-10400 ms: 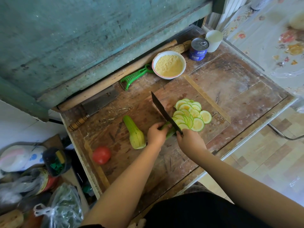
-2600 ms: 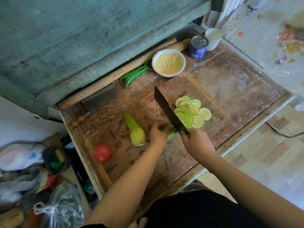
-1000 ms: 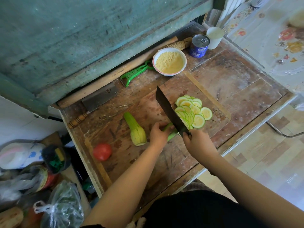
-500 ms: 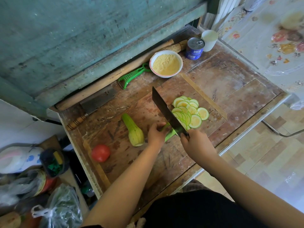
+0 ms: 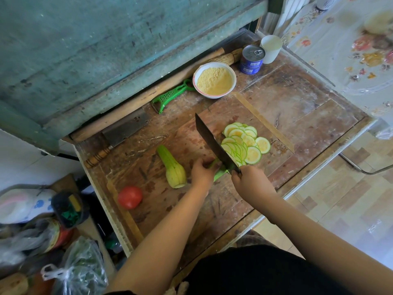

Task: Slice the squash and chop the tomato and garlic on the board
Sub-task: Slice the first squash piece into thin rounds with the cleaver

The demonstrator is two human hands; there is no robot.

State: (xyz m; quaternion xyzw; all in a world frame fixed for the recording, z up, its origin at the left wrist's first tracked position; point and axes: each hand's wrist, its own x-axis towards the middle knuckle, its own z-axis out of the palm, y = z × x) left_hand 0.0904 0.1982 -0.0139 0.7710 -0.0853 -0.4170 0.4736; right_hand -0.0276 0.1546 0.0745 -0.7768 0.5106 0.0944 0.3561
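Note:
My left hand (image 5: 202, 172) pins down the short green end of a squash (image 5: 220, 174) on the worn wooden board (image 5: 191, 133). My right hand (image 5: 251, 182) grips a dark cleaver (image 5: 214, 143), its blade standing on the squash right beside my left fingers. A fan of pale round squash slices (image 5: 244, 143) lies just right of the blade. A second squash piece (image 5: 173, 168), yellow-green, rests to the left of my left hand. A red tomato (image 5: 130, 197) sits near the board's left front edge. No garlic is visible.
Behind the board lie a serrated knife with wooden handle (image 5: 119, 139), a green peeler (image 5: 172, 95) and a long rolling pin (image 5: 136, 105). A bowl of yellow flour (image 5: 214, 80), a blue tin (image 5: 252, 58) and a white cup (image 5: 271, 48) stand at the back. Bags crowd the floor on the left (image 5: 70, 273).
The cleaver keeps rising and falling on the squash end; the held stub has grown shorter and the slice pile fuller. Both hands stay in the same spot.

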